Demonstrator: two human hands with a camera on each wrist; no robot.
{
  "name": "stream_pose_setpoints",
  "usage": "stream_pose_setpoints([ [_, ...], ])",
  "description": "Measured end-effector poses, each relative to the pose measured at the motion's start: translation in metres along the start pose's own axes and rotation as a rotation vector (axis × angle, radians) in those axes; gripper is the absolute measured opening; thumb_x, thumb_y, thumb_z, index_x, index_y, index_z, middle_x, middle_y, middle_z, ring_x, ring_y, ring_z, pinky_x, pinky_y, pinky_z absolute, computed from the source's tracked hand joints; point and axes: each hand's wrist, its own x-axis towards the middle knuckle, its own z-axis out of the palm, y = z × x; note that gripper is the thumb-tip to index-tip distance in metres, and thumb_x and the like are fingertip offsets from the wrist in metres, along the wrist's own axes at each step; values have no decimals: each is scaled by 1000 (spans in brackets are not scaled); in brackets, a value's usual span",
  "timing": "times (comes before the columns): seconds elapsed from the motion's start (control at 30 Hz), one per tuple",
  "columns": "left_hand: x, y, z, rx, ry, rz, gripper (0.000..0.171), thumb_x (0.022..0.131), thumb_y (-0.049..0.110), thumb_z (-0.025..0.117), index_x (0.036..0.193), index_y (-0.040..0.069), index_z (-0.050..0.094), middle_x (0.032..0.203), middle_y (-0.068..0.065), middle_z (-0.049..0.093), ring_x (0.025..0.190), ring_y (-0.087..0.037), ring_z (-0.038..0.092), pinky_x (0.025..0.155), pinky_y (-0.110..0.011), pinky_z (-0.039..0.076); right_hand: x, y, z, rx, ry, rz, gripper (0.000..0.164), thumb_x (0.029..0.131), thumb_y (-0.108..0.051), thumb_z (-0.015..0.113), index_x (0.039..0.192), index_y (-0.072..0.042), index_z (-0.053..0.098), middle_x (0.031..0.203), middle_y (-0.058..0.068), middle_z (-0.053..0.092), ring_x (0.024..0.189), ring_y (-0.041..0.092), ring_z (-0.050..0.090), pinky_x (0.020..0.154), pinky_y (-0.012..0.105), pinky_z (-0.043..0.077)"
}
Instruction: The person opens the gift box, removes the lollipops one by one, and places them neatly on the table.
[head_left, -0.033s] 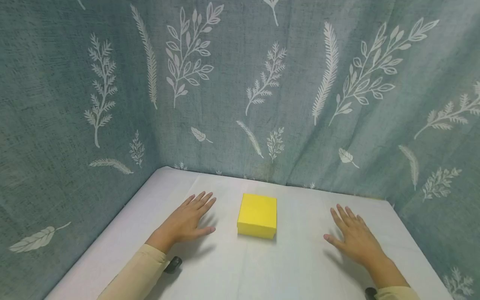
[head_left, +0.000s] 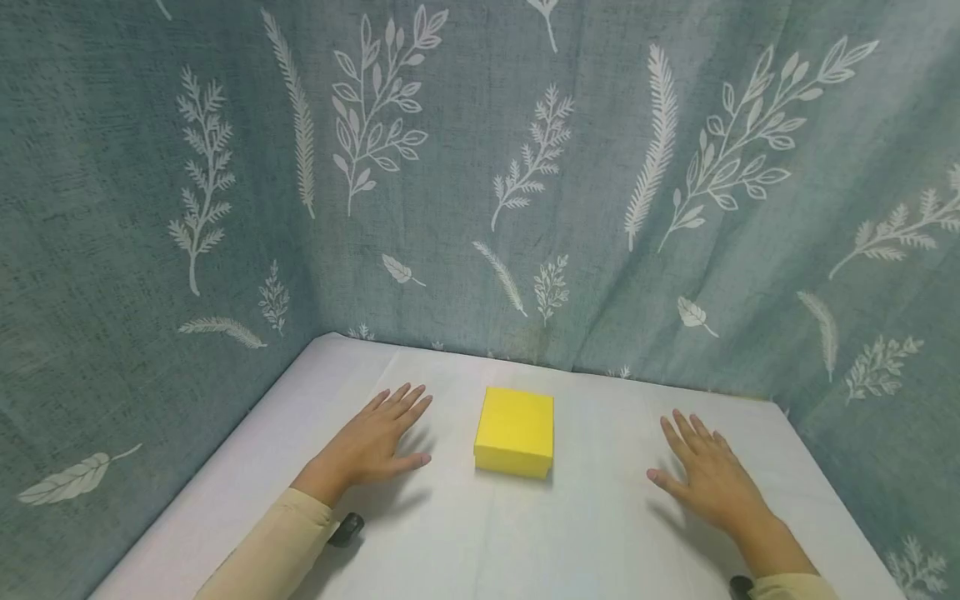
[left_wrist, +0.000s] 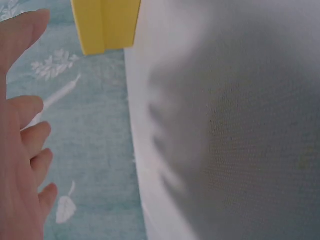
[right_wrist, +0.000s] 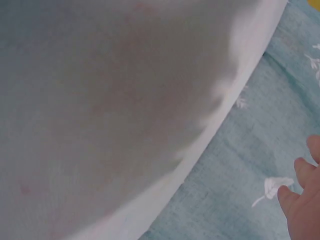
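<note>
We see a yellow box [head_left: 514, 429] on the white table [head_left: 570, 542], at about 3 o'clock from the left hand [head_left: 367, 446] and between 9 and 10 from the right hand [head_left: 708, 479]. Both hands hover, fingers spread wide. Against the earlier head view, we find box and hands visibly unmoved.

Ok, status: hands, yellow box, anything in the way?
Left hand, right hand: fingers extended, holding nothing. Yellow box sits between them on white surface, untouched. No obstruction visible.
</note>
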Motion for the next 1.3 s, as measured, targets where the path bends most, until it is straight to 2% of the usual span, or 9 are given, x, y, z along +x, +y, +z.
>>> stream_pose_setpoints([
  [0.3,0,-5,5,2,9,-7,82,92,61,51,152,9,32,156,-11,30,142,-33,25,111,-53,19,5,1,4,1,4,3,86,95,-62,45,153,-3,24,157,22,20,142,44,17,113,56,3],
  [0.47,1,0,4,2,14,-36,76,94,58,49,150,7,37,152,-12,37,140,-33,31,110,-53,23,4,-6,2,56,3,14,83,96,-57,48,151,1,26,154,24,25,140,46,20,109,60,14],
  [0.67,15,11,10,-4,31,-59,54,95,38,60,136,4,55,132,-10,59,122,-29,54,101,-46,39,14,-16,0,153,-40,79,77,98,-50,50,147,7,33,148,28,35,135,50,28,105,63,22],
  [0.87,34,22,12,-60,6,-103,47,95,39,60,130,8,62,123,-5,65,113,-23,60,96,-41,44,36,-34,-2,218,-77,123,71,97,-44,55,146,3,37,143,29,41,130,50,36,103,62,27],
  [0.97,43,27,13,-128,-11,-138,46,96,41,58,129,9,63,119,-4,67,111,-22,61,95,-41,45,44,-42,-1,235,-103,136,68,97,-43,56,145,2,40,141,28,44,129,48,39,103,60,29],
  [1.1,53,35,15,-294,-55,-218,49,96,44,56,130,9,62,108,-2,69,101,-21,63,89,-42,47,49,-53,3,249,-84,141,58,97,-36,59,139,2,49,135,25,52,125,46,46,101,59,33],
  [1.2,60,40,19,-438,-94,-297,51,96,46,56,130,8,61,100,-2,69,92,-19,64,82,-42,50,53,-63,8,276,-40,138,50,96,-32,61,134,1,55,122,20,62,114,40,56,94,55,42],
  [1.3,65,44,25,-550,-120,-371,54,96,49,54,129,7,61,99,-4,69,90,-19,64,80,-43,51,57,-75,12,327,-18,151,44,96,-29,62,130,-1,60,108,11,67,98,30,62,84,49,48],
])
